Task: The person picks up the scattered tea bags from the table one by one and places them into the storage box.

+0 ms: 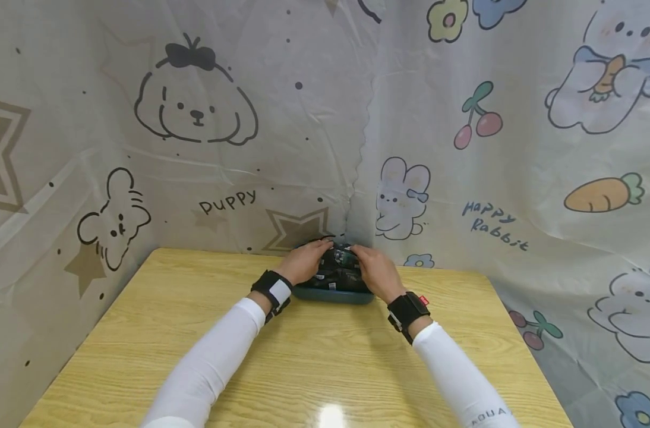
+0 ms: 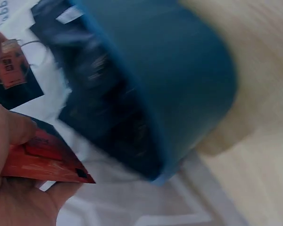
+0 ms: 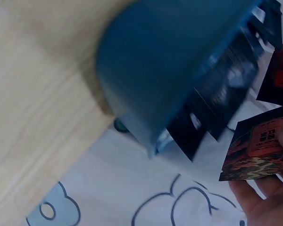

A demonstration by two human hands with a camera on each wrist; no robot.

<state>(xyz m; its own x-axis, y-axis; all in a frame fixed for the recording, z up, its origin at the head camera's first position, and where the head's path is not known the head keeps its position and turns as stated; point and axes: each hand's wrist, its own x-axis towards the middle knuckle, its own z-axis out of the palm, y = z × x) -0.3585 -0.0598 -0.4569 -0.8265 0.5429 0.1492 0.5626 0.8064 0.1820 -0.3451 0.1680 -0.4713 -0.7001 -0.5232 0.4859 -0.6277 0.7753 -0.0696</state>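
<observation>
A dark teal bin (image 1: 333, 295) stands at the far edge of the table, filled with black packets (image 1: 338, 278) that have small white labels. My left hand (image 1: 305, 261) is over the bin's left side; in the left wrist view its thumb and fingers pinch a flat red-and-black packet (image 2: 49, 162). Over the right side is my right hand (image 1: 377, 272). Its thumb and fingers grip another flat packet (image 3: 254, 146), black with an orange-red label and patterned lower part, in the right wrist view. Both held packets are above the bin's rim.
The light wooden table (image 1: 282, 368) ends against a hanging cloth (image 1: 303, 119) printed with cartoon animals, stars and fruit. The cloth rises right behind the bin and continues along both sides. Each wrist wears a black strap (image 1: 407, 315).
</observation>
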